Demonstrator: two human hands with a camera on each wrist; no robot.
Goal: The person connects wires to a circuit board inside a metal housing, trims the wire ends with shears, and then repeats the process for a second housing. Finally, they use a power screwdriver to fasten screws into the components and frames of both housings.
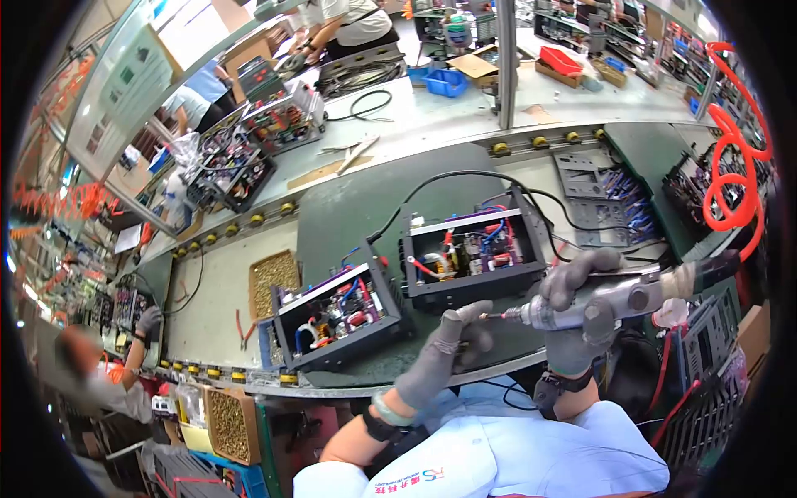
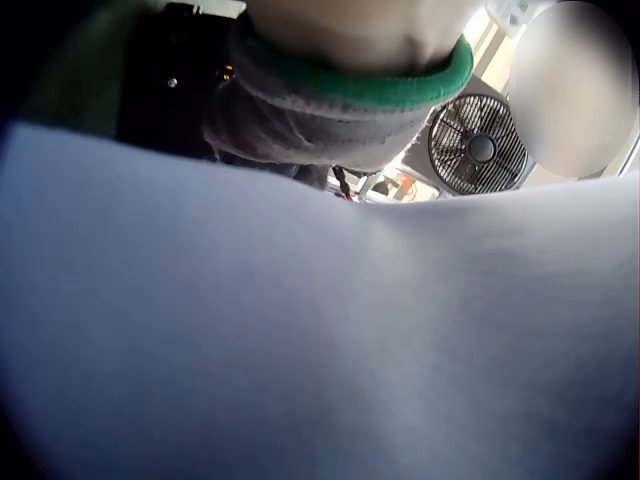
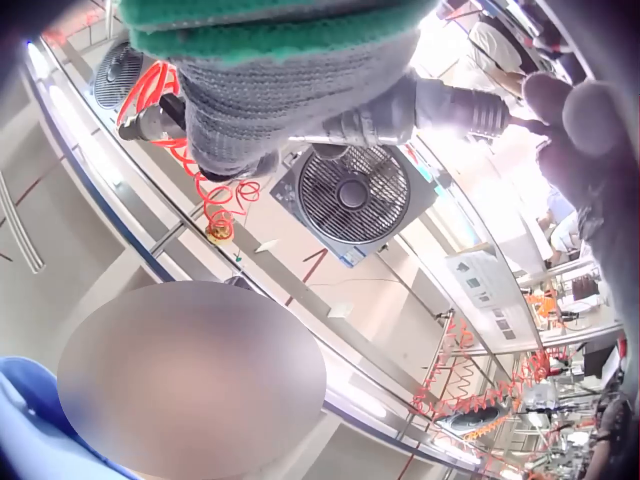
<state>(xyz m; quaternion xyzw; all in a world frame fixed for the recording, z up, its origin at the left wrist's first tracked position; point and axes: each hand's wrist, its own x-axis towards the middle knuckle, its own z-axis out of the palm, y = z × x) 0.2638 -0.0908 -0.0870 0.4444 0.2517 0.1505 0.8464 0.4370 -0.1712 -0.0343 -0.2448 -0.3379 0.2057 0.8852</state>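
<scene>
In the head view my gloved right hand [image 1: 573, 332] grips a silver air screwdriver [image 1: 639, 300], held level with its bit pointing left. My gloved left hand [image 1: 444, 347] is at the bit [image 1: 496, 315], finger and thumb pinching its tip; any small part between them is hidden. The right wrist view shows the left fingers [image 3: 590, 120] meeting the bit end, and the right glove [image 3: 290, 100] wrapped round the tool. Beyond the hands sit two open black housings, one right [image 1: 473, 249] and one left [image 1: 339, 317], with wired circuit boards inside. Sleeve cloth [image 2: 320, 330] fills most of the left wrist view.
A red coiled air hose [image 1: 730, 178] hangs at right. Black cables [image 1: 465, 173] run behind the housings. Left of them lie a carton of small brass-coloured parts [image 1: 274, 278] and red-handled pliers [image 1: 244, 332]. Grey panels [image 1: 585, 191] lie at back right. Another person's hand [image 1: 149, 319] is far left.
</scene>
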